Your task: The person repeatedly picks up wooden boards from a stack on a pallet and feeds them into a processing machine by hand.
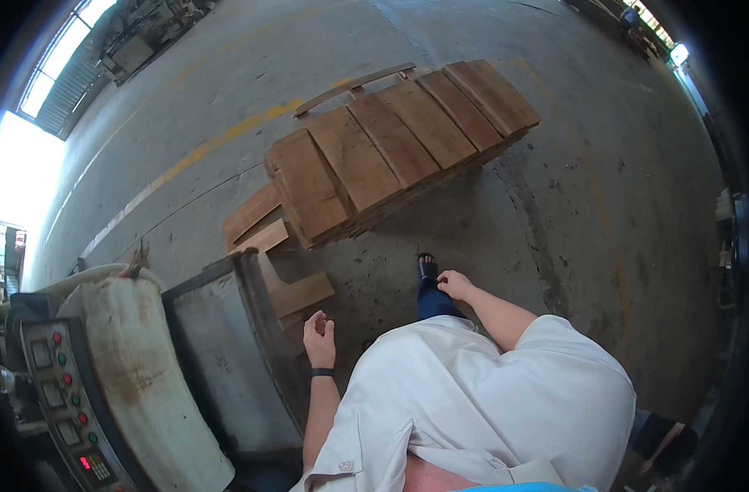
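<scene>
Head view, left hand: my left hand (319,340) hung in the air beside the machine's grey metal panel (231,353), fingers loosely curled, thumb a bit apart from them, dark wristband (322,372) below.
Head view, right hand: my right hand (455,284) was out over my dark blue trouser leg (437,303), fingers bent in and bunched; honestly can't tell if they were pinching anything.
Wood stack: the big stack of brown boards (391,139) sat ahead of me, slanting up to the right, wide planks side by side on top, well apart from both hands.
Strip: a long thin wooden strip (354,86) lay along the stack's far side.
Loose wood: more loose boards (255,217) by its left end, plus a paler board (305,295) nearer my left hand.
Machine: to my left, a stained cream cover (137,361) and a control panel (67,361) with red and green buttons and a lit red display.
Floor: grey concrete floor (604,246), worn yellow line (243,125), my black sandal (426,266) planted short of the stack.
Company: somebody else's arm (666,443) showed at lower right.
</scene>
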`<state>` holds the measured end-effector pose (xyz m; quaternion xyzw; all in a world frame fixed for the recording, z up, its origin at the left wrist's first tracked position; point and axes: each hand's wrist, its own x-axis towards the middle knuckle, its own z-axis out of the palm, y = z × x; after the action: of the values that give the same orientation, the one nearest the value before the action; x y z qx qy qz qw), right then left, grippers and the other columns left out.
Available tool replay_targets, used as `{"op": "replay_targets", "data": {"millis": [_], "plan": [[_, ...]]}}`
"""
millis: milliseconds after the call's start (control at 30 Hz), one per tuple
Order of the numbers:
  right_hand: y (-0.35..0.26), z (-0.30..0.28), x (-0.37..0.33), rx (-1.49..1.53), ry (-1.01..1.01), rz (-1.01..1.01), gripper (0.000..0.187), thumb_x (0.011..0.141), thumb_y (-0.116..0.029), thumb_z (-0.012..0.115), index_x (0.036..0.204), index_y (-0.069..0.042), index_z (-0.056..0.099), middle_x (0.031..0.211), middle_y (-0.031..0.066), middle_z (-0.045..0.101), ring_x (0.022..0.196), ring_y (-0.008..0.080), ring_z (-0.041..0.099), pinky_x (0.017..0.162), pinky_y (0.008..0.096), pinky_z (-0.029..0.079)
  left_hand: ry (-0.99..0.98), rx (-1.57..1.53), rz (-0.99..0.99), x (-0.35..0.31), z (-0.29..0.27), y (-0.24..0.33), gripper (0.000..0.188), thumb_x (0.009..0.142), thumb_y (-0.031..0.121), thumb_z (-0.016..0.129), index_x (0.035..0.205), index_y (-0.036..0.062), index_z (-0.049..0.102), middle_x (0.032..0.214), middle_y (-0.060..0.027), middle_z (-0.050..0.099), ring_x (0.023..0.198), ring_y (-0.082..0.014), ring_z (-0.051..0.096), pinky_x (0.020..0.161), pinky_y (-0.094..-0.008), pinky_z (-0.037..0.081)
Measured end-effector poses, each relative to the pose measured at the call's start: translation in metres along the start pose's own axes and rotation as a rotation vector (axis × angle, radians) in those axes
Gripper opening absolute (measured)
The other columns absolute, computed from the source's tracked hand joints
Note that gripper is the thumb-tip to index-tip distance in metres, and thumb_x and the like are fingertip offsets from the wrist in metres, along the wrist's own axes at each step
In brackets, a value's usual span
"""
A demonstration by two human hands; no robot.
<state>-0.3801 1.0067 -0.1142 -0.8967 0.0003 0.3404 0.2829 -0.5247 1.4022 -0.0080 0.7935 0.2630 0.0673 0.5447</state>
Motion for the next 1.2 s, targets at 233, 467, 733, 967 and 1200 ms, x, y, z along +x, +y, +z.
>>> {"op": "replay_targets", "data": {"millis": [233, 467, 733, 967, 1200], "plan": [[0.030, -0.089, 0.100, 0.143, -0.083, 0.050, 0.044, 0.084, -0.027, 0.074, 0.120, -0.004, 0.068, 0.110, 0.0149, 0.071, 0.102, 0.0275, 0.068, 0.091, 0.0375, 0.053, -0.160, 0.158, -0.310, 0.088, 0.122, -0.015, 0.054, 0.089, 0.012, 0.072, 0.137, -0.0011, 0.052, 0.119, -0.0157, 0.065, 0.101, -0.0226, 0.066, 0.091, -0.0351, 0.054], [-0.022, -0.140, 0.215, 0.075, -0.063, -0.164, 0.060, 0.085, -0.028, 0.071, 0.135, 0.001, 0.056, 0.127, 0.0216, 0.062, 0.117, 0.0356, 0.061, 0.101, 0.0397, 0.048, -0.175, 0.174, -0.381, 0.173, 0.183, -0.030, 0.057, 0.090, 0.014, 0.072, 0.139, -0.0030, 0.050, 0.132, -0.0189, 0.055, 0.101, -0.0248, 0.066, 0.090, -0.0362, 0.054], [-0.118, -0.114, 0.347, 0.103, -0.199, 0.010, 0.085, 0.087, -0.024, 0.070, 0.155, 0.001, 0.025, 0.158, 0.0222, 0.031, 0.139, 0.0349, 0.044, 0.115, 0.0413, 0.038, -0.072, 0.434, -0.461, 0.313, 0.161, -0.106, 0.078, 0.086, 0.021, 0.076, 0.148, -0.0049, 0.035, 0.147, -0.0269, 0.040, 0.133, -0.0402, 0.046, 0.112, -0.0432, 0.040], [-0.160, -0.056, 0.407, -0.148, 0.087, 0.186, 0.099, 0.084, -0.024, 0.074, 0.155, 0.007, 0.013, 0.159, 0.0342, 0.015, 0.150, 0.0467, 0.015, 0.124, 0.0432, 0.020, -0.092, 0.459, -0.611, 0.428, 0.180, -0.123, 0.094, 0.084, 0.021, 0.077, 0.153, -0.0081, 0.021, 0.156, -0.0291, 0.026, 0.141, -0.0427, 0.036, 0.117, -0.0425, 0.035], [-0.199, -0.042, 0.426, -0.133, 0.207, 0.407, 0.102, 0.078, -0.034, 0.078, 0.154, 0.002, 0.021, 0.152, 0.0290, 0.032, 0.143, 0.0407, 0.033, 0.119, 0.0442, 0.031, -0.037, 0.448, -0.683, 0.444, 0.195, -0.145, 0.098, 0.077, 0.027, 0.083, 0.152, -0.0047, 0.028, 0.147, -0.0296, 0.037, 0.134, -0.0440, 0.042, 0.114, -0.0442, 0.039]]}}
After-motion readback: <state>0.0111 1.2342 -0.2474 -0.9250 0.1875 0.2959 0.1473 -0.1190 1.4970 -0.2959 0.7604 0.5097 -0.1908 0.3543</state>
